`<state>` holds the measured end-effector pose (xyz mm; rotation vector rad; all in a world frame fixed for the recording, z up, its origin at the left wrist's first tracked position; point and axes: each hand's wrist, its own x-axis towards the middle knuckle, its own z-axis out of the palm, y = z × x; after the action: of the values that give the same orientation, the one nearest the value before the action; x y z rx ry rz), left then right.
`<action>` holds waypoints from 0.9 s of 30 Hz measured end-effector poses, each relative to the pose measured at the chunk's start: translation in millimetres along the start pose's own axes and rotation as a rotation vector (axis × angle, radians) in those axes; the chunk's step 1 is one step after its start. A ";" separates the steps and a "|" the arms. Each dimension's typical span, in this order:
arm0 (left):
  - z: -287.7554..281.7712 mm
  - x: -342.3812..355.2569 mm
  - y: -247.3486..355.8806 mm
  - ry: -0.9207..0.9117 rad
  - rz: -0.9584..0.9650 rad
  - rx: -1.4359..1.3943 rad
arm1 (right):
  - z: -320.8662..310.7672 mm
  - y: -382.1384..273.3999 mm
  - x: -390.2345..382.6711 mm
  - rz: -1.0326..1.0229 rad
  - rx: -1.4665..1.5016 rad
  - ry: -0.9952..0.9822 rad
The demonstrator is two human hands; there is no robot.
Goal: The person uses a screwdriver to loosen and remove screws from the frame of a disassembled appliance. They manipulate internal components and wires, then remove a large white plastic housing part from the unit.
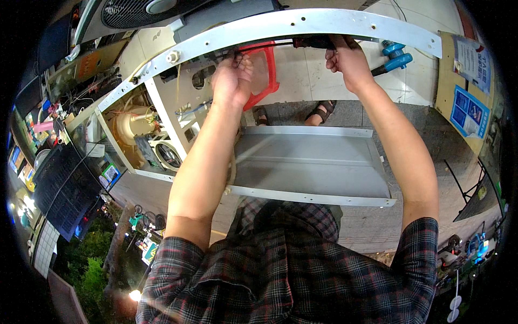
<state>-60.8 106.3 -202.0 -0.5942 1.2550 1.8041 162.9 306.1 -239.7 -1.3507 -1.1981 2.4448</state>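
Observation:
A long screwdriver [314, 41] with a dark handle lies nearly level under the edge of a pale metal rail [302, 20]. My right hand [349, 63] is closed around its handle, partly behind the rail. The thin shaft runs left toward my left hand [233, 80]. My left hand's fingers are curled together by the shaft's far end, against the underside of the rail; what they pinch, if anything, is hidden. The rail belongs to an open metal cabinet with a white upright [166, 116] and a cream-coloured round part [134, 125] inside.
Below my forearms is a grey metal panel [313, 162]. Beyond the rail are a red plastic frame [267, 70] and a blue power tool [396, 58] on the tiles. A cardboard box [450, 70] stands at the right. A black fan grille [127, 12] is at the top left.

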 end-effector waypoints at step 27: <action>17.2 -8.4 -5.7 -0.050 0.011 -0.032 | -18.4 -3.0 -5.2 -0.444 -0.495 -0.125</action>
<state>-50.1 119.9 -191.9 -0.5580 1.1998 1.8400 179.1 316.8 -239.6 -0.8790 -1.9797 2.0153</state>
